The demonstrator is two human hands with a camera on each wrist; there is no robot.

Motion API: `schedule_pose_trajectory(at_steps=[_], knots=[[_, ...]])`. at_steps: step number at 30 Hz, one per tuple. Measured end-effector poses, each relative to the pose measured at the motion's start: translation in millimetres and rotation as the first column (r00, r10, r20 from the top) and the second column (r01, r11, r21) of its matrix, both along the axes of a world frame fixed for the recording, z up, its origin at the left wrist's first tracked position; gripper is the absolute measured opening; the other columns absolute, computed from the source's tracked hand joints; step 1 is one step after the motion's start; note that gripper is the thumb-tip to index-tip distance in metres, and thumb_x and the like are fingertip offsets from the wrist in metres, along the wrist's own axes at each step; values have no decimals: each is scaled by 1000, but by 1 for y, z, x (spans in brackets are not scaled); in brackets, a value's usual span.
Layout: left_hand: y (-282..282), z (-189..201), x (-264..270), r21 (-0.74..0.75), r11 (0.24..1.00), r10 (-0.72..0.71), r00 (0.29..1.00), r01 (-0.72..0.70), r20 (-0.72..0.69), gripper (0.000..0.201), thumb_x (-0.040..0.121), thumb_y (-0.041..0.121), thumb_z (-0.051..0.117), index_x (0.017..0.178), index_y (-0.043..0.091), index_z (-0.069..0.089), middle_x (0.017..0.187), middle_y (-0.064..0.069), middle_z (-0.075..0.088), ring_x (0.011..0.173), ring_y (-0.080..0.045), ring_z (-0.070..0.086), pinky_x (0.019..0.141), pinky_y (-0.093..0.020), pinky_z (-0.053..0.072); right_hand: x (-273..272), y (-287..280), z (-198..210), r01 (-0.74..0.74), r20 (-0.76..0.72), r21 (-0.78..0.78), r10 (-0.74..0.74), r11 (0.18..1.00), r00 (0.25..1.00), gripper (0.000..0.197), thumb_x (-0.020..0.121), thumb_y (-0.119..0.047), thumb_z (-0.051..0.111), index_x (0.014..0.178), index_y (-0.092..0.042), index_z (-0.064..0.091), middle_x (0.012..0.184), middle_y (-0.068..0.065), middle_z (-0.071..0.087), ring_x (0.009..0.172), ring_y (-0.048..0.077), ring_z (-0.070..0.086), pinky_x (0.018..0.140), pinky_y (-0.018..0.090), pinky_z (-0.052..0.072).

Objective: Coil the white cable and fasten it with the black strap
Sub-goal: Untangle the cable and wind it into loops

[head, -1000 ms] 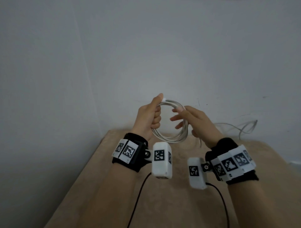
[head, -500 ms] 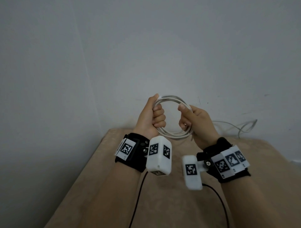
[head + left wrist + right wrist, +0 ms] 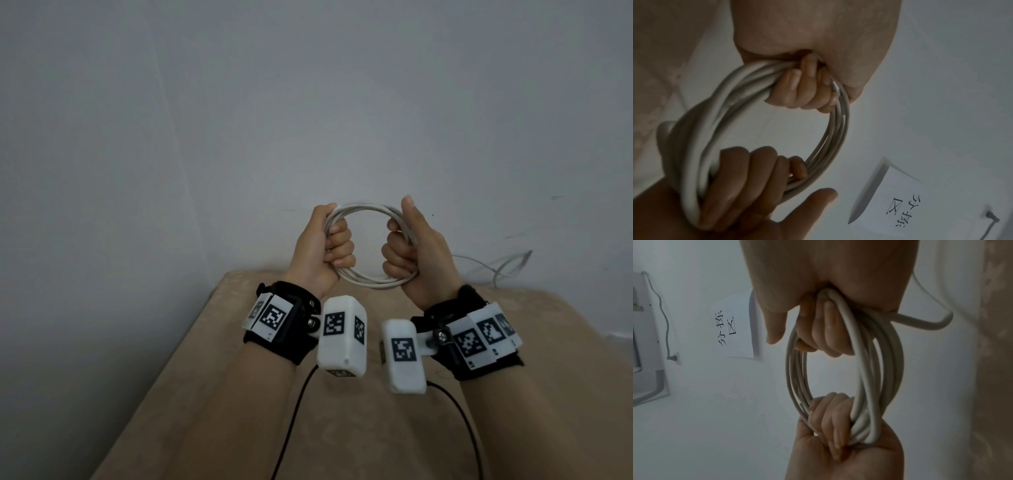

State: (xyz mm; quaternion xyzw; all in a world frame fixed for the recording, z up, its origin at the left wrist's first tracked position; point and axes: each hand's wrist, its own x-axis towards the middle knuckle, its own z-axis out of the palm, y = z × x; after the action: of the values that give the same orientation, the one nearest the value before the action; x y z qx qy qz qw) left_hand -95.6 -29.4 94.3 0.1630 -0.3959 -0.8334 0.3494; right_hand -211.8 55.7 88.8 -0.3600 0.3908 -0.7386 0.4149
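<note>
Gripping opposite sides of the cable (image 3: 370, 209), the left hand (image 3: 318, 253) and right hand (image 3: 416, 255) now both close fully round the coil, where a second ago the right fingers were open. Held above the desk (image 3: 565, 377), the coil looks finished; no strap is visible.

The white cable (image 3: 371, 246) forms a multi-turn coil held upright in the air above the far end of the table (image 3: 205, 394), in front of the wall (image 3: 308, 102). The left hand (image 3: 320, 251) grips the coil's left side; the right hand (image 3: 412, 255) grips its right side, thumb raised along the coil. Both fists face each other across the coil opening. A loose cable run (image 3: 493, 265) lies behind and to the right of the right hand, at the wall base.
</note>
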Motion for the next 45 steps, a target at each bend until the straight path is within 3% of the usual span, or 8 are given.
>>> schedule_pose_trajectory(at_steps=[5, 14, 23, 26, 31, 34, 40, 45], knots=[[1, -2, 0, -12, 1000, 12, 1000, -12, -19, 43, 94, 29, 34, 52, 19, 34, 39, 9, 21, 29, -4, 17, 32, -16, 16, 3, -1, -1, 98, -101, -31, -101, 995, 990, 32, 90, -31, 59, 68, -14, 43, 42, -8, 21, 35, 6, 16, 35, 14, 17], [-2, -4, 2, -140, 990, -16, 999, 23, 47, 30, 90, 20, 28, 62, 15, 39, 42, 8, 25, 32, -6, 21, 36, -18, 26, -2, -2, -5, 113, -104, -9, -114, 994, 988, 34, 93, -31, 58, 67, -14, 44, 42, -7, 21, 34, 7, 15, 36, 13, 17], [-14, -1, 25, -400, 902, -12, 938, 159, 347, 40, 92, 16, 28, 79, 0, 62, 56, -5, 54, 51, -21, 54, 62, -31, 52, -12, 1, -7, 52, -285, 97, -22, 994, 958, 32, 92, -27, 59, 68, -11, 47, 44, -6, 21, 36, 8, 14, 39, 14, 16], [-13, 3, 30, -516, 832, 88, 869, 204, 486, 49, 98, 27, 31, 87, 0, 70, 67, -8, 65, 63, -22, 63, 68, -30, 55, -10, 2, -8, 46, -390, 143, 13, 989, 921, 31, 90, -27, 62, 67, -11, 49, 46, -5, 23, 38, 9, 16, 40, 16, 15], [1, 6, 18, -650, 685, 262, 722, 328, 640, 64, 99, 53, 29, 73, 7, 66, 52, 2, 61, 51, -15, 60, 53, -18, 50, 1, 3, -12, 45, -612, 252, 124, 967, 781, 31, 90, -30, 63, 66, -11, 56, 43, -5, 31, 37, 9, 23, 38, 18, 21], [5, 0, 11, -633, 688, 282, 674, 354, 683, 65, 95, 61, 30, 62, 12, 58, 42, 9, 44, 40, -11, 41, 46, -21, 39, 3, 3, -13, 52, -643, 290, 154, 956, 751, 31, 90, -28, 63, 66, -11, 54, 42, -5, 32, 37, 9, 24, 37, 18, 21], [7, 0, 4, -722, 664, 392, 733, 193, 556, 54, 90, 54, 51, 53, 15, 45, 40, 9, 32, 33, -7, 24, 38, -19, 23, 2, 3, -9, 147, -676, 199, 27, 969, 737, 24, 91, -23, 60, 71, -10, 60, 43, -6, 40, 37, 9, 34, 41, 21, 32], [-2, 1, 14, -703, 711, 417, 797, 13, 437, 58, 73, 60, 68, 54, 22, 28, 53, 1, 22, 41, -12, 16, 38, -21, 17, -7, 12, -1, 64, -596, 163, 46, 985, 802, 36, 85, -43, 58, 80, -9, 67, 58, 3, 64, 50, 14, 60, 46, 21, 45]])
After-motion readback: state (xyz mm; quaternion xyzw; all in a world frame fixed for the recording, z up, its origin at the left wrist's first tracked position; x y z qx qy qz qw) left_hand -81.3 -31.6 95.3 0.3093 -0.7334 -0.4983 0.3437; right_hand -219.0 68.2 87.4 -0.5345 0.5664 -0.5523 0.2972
